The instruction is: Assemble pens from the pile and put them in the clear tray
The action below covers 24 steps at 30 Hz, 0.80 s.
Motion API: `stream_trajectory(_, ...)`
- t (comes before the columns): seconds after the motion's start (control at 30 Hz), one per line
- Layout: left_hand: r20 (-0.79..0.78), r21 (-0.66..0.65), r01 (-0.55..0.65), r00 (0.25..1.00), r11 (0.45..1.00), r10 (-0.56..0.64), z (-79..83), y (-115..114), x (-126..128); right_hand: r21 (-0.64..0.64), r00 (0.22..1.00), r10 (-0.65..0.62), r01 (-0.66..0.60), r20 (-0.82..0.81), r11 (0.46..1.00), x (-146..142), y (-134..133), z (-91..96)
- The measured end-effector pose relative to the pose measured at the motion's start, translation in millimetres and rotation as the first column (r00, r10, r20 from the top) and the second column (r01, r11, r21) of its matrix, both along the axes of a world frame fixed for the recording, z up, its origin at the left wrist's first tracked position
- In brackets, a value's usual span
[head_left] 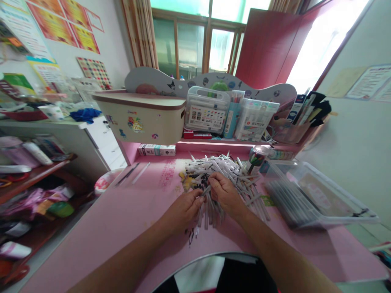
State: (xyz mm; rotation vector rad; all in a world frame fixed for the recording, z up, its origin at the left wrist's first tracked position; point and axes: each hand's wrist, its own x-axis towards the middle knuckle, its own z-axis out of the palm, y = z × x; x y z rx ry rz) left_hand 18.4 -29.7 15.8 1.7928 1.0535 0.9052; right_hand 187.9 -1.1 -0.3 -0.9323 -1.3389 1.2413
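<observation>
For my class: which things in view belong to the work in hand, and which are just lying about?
In the work:
- left hand, seemingly pinching a slim grey stick
- right hand, close beside it
- heap of pale sticks
- perhaps the clear tray

Lying about:
- cream bin
- clear handled case
- crumpled blue cloth

A slim grey tube, partly hidden, is held slantwise at a heap of slender white pen-like sticks, crisscrossed on the pink counter. Greyish tubes fan out nearer; small black pieces cluster leftward.
</observation>
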Motion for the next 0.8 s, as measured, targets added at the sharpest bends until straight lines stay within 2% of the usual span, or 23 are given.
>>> stream_trajectory(0.07,0.008,0.006,-0.011,1.0,1.0,0.011,0.8,1,2,-0.016,1.0,0.013,-0.013,-0.009,1.0,-1,0,0.9)
stream_trajectory(0.13,0.033,0.009,-0.012,0.999,1.0,0.012,0.6,3,3,-0.057,0.994,0.049,-0.054,-0.093,0.997,-2,0,1.2)
stream_trajectory(0.23,0.071,-0.006,-0.004,0.997,1.0,0.004,-3.0,5,4,-0.111,0.962,0.154,-0.182,-0.224,0.977,-4,1,3.2)
stream_trajectory(0.3,0.082,-0.036,0.01,0.997,0.999,-0.007,-7.5,4,2,-0.122,0.959,0.197,-0.225,-0.203,0.967,1,2,10.7)
stream_trajectory(0.37,0.117,-0.081,0.005,0.993,0.997,0.005,-12.4,4,0,-0.07,0.982,0.152,-0.16,-0.112,0.985,13,2,27.2)
stream_trajectory(0.43,0.145,-0.047,-0.035,0.989,0.998,0.042,-16.5,3,-3,0.075,0.999,0.004,0.0,-0.048,0.997,32,-3,53.3)
stream_trajectory(0.47,0.151,-0.035,-0.05,0.987,0.998,0.055,-18.1,4,-4,0.171,0.994,-0.093,0.1,-0.049,0.98,45,-9,69.0)
stream_trajectory(0.5,0.153,-0.052,-0.081,0.984,0.995,0.088,-19.2,4,-5,0.263,0.979,-0.2,0.204,-0.045,0.943,58,-15,85.4)
stream_trajectory(0.57,0.133,-0.114,-0.114,0.983,0.987,0.129,-20.0,5,-6,0.45,0.905,-0.425,0.381,-0.003,0.808,86,-32,117.2)
stream_trajectory(0.63,0.142,-0.153,-0.146,0.976,0.977,0.168,-19.4,6,-7,0.618,0.758,-0.651,0.5,0.025,0.607,115,-48,142.7)
stream_trajectory(0.7,0.152,-0.142,-0.185,0.967,0.972,0.206,-18.2,7,-8,0.722,0.572,-0.819,0.548,0.046,0.423,145,-56,158.7)
stream_trajectory(0.73,0.152,-0.123,-0.201,0.964,0.972,0.219,-17.6,7,-8,0.74,0.492,-0.866,0.549,0.089,0.388,161,-57,163.1)
stream_trajectory(0.77,0.148,-0.103,-0.216,0.962,0.971,0.23,-17.3,8,-9,0.741,0.419,-0.896,0.555,0.145,0.379,177,-55,165.3)
stream_trajectory(0.8,0.144,-0.088,-0.223,0.961,0.971,0.234,-17.3,8,-9,0.719,0.355,-0.908,0.569,0.224,0.4,192,-52,165.8)
